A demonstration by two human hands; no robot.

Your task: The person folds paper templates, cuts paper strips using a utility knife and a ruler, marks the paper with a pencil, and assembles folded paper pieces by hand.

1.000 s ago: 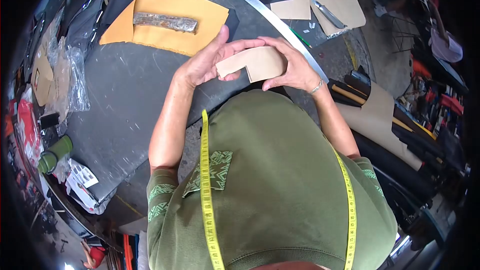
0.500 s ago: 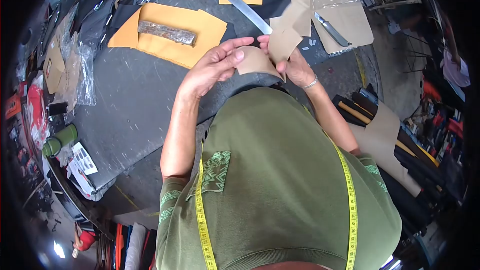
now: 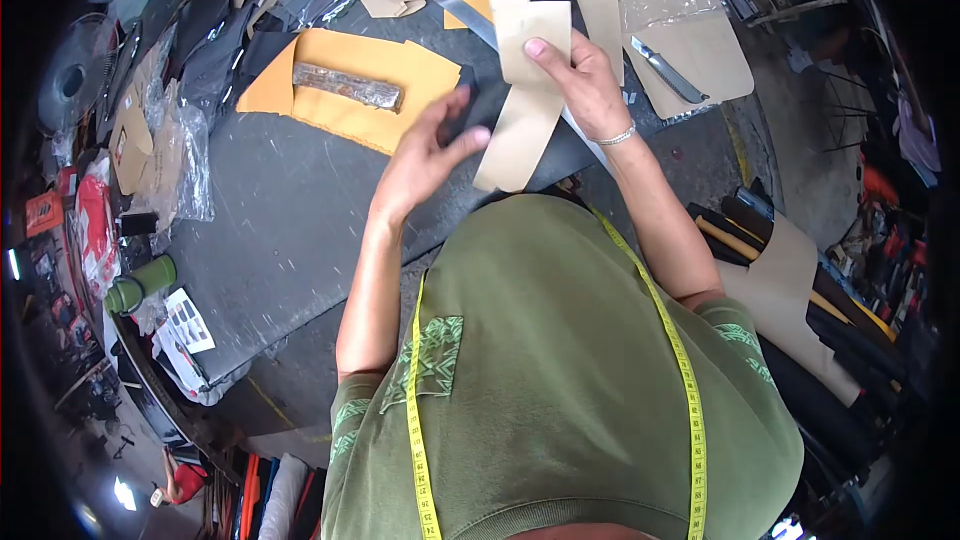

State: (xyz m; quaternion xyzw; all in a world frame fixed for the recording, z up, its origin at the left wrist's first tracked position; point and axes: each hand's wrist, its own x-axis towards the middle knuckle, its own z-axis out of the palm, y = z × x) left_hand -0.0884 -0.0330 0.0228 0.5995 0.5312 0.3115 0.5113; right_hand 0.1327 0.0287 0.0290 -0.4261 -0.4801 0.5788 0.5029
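A long strip of tan card (image 3: pixel 531 120) hangs bent over the dark table's near edge, its upper part pinched between the thumb and fingers of my right hand (image 3: pixel 585 80). Just left of the strip, my left hand (image 3: pixel 432 152) is off it, thumb and fingers apart with nothing between them. Beyond my left hand lies an orange-yellow sheet (image 3: pixel 425 65) with a worn, dark bar (image 3: pixel 348 86) on it. A metal ruler (image 3: pixel 468 18) runs partly behind the card.
A box cutter (image 3: pixel 670 70) lies on tan card at the right. Clear plastic (image 3: pixel 195 165) and a green bottle (image 3: pixel 140 285) are on the table's left side (image 3: pixel 270 240). Rolled material (image 3: pixel 780 260) stands at the right. Further off at lower left is a person in red (image 3: pixel 185 480).
The curved card has been opened out into a long strip and raised by my right hand. My left hand has let go of it and moved left.
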